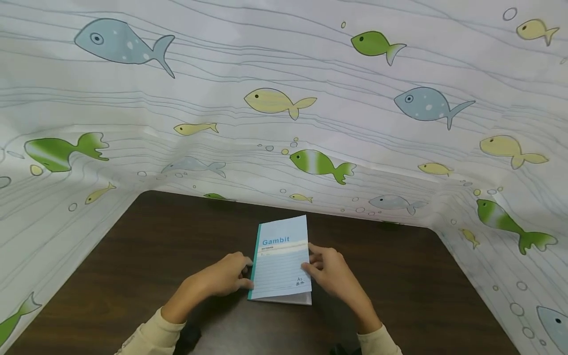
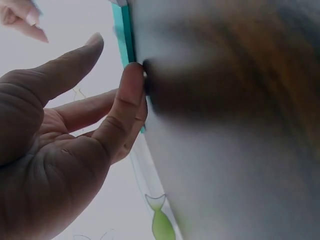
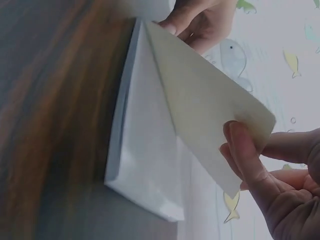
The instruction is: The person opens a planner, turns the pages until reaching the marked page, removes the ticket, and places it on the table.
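Note:
A light blue notebook [image 1: 282,261] marked "Gambit", with a teal spine, lies on the table, its front cover lifted partway. My right hand [image 1: 330,271] pinches the cover's free edge between thumb and fingers. In the right wrist view, the cover's pale inner side [image 3: 210,100] stands at an angle above the white page block [image 3: 145,145]. My left hand [image 1: 222,276] is at the spine side. Seen from the left wrist, its bent fingertips touch the teal spine [image 2: 125,35], and the thumb stands apart from them with nothing pinched between.
The dark wooden table [image 1: 177,231] spreads around the notebook. A white sheet [image 1: 284,64] printed with fish rises behind it and along both sides. Dark objects, partly hidden, sit near the left sleeve [image 1: 155,335] and the right sleeve [image 1: 377,341].

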`<state>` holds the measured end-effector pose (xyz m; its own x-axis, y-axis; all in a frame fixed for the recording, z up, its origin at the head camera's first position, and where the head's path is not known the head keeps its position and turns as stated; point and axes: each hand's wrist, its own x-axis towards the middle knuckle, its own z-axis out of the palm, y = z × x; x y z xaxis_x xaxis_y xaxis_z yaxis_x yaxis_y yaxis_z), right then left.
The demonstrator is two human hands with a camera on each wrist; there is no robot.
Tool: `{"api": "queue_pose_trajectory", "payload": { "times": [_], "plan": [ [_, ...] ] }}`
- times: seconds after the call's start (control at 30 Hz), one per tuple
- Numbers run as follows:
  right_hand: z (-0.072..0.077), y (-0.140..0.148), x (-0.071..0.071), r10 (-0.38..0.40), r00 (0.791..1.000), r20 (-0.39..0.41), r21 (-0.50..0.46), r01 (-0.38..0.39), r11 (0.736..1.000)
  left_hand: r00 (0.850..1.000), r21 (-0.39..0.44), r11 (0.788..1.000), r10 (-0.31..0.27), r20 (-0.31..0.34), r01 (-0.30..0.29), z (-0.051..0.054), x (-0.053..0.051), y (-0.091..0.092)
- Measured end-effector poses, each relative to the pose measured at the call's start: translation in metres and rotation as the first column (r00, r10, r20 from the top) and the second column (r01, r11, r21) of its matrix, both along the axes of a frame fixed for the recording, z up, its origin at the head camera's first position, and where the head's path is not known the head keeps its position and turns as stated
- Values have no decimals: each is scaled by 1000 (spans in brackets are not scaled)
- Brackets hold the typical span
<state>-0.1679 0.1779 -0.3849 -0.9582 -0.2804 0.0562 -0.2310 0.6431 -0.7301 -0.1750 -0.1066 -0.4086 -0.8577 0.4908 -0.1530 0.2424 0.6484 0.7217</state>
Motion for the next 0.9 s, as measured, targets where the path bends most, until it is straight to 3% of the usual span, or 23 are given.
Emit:
{"api": "queue_pose_trajectory", "payload": {
  "times": [0.23,0.5,0.67,0.73,0.9],
  "plan": [
    [16,-8,-3,23,999,45,-108,-18,994,1000,59,998,-13,23,12,-1,-5,-2],
    [31,-29,-12,200,976,84,-106,-191,976,999,51,998,-30,29,29,-4,-4,-6],
    [35,-47,-15,264,959,106,-91,-255,963,998,54,998,-45,35,43,-2,-8,-8],
    [32,-56,-18,290,951,104,-66,-284,956,997,61,996,-70,18,69,-8,-13,-11],
    [14,-74,-23,341,937,79,67,-346,936,988,70,987,-139,-71,144,-38,-32,-25]
  ]
}}
